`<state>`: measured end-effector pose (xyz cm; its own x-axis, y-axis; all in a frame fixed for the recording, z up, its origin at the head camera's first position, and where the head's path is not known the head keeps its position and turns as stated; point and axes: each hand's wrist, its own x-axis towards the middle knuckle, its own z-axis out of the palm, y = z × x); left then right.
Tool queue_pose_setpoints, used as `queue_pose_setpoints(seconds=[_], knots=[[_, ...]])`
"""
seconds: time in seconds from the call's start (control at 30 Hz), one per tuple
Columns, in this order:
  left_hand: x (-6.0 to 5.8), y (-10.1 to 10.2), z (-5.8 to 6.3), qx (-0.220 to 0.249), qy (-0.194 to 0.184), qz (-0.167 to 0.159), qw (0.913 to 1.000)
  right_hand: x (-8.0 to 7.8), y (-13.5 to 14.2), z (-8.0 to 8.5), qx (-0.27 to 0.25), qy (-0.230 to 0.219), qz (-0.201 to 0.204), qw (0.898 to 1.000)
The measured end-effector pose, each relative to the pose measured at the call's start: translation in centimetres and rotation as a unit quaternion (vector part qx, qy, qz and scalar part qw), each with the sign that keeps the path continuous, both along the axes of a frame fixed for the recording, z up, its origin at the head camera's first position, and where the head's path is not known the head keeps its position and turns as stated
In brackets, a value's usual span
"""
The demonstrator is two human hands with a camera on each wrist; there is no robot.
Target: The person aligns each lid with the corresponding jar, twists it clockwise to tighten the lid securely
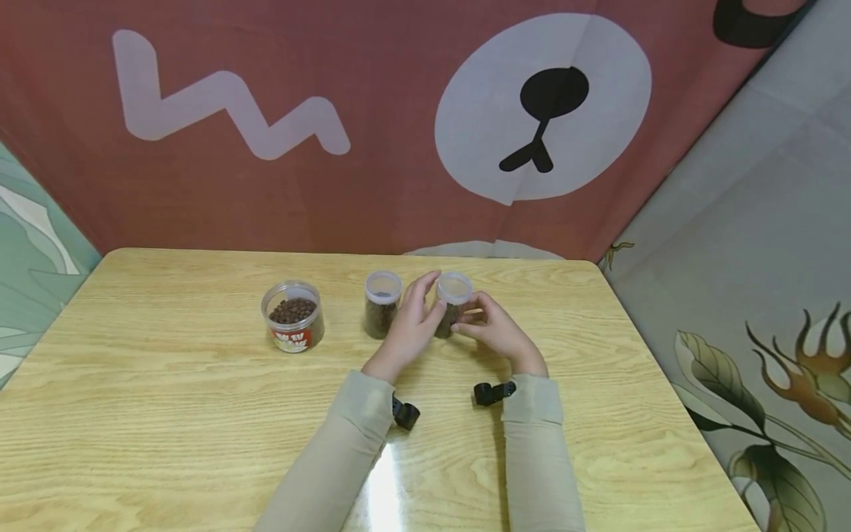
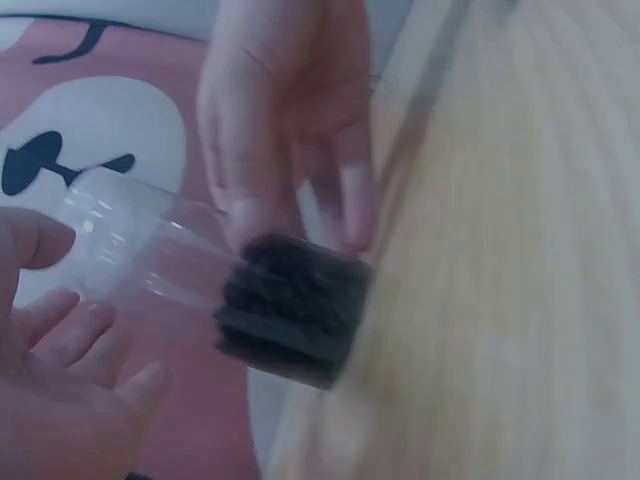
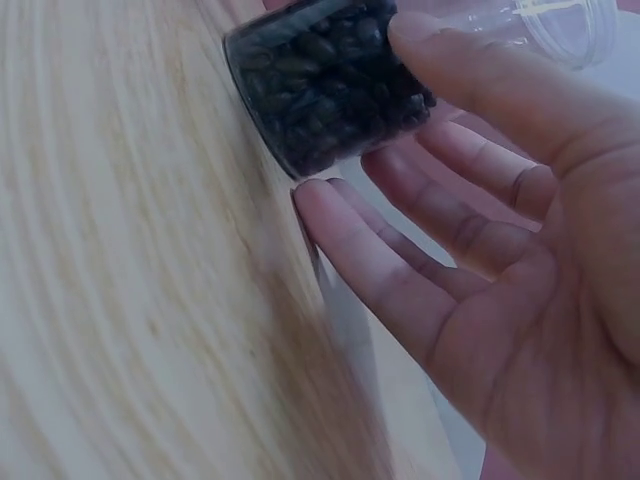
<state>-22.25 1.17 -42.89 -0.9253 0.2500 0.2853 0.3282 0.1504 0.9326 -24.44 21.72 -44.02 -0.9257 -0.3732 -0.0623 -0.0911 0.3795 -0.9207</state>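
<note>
A clear jar (image 1: 455,288) with a pale round top stands between my two hands near the back of the table. Dark, glossy beans (image 3: 330,85) fill its lower part; the upper part looks see-through. My right hand (image 1: 493,329) holds the jar low down, thumb on one side and fingers on the other. Around the top, my left hand (image 1: 411,325) has its thumb and fingers spread; in the left wrist view those fingers (image 2: 75,330) look loose, and whether they touch the jar I cannot tell. A similar jar (image 1: 382,303) stands just left of my left hand.
Farther left, a wider clear tub (image 1: 292,316) with a red label holds brown round pieces. All stand on a wood-grain table (image 1: 166,414). Behind its back edge hangs a red-brown cloth (image 1: 372,199) with a cartoon print; a floral cloth (image 1: 751,295) hangs at the right.
</note>
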Motion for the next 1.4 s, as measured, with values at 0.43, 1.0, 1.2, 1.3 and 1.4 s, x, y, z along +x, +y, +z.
queue_pose_setpoints(seconds=[0.43,1.0,1.2,1.3,1.4], knots=[[0.7,-1.1,4.8,-0.038,0.069,-0.006,0.9969,-0.2,1.3,0.5,0.057,0.020,-0.004,0.998],[-0.2,-13.9,6.8,-0.324,0.156,0.082,0.9296,-1.1,4.2,1.8,0.203,0.080,-0.057,0.974],[-0.5,-19.1,6.0,-0.408,0.195,0.131,0.8822,-2.3,6.3,2.2,0.279,0.120,-0.104,0.947],[-0.5,-21.4,5.3,-0.432,0.173,0.154,0.8715,-3.1,7.3,1.8,0.324,0.135,-0.107,0.930],[-0.6,-23.3,4.4,-0.452,0.136,0.172,0.8647,-3.6,8.1,1.4,0.366,0.129,-0.102,0.916]])
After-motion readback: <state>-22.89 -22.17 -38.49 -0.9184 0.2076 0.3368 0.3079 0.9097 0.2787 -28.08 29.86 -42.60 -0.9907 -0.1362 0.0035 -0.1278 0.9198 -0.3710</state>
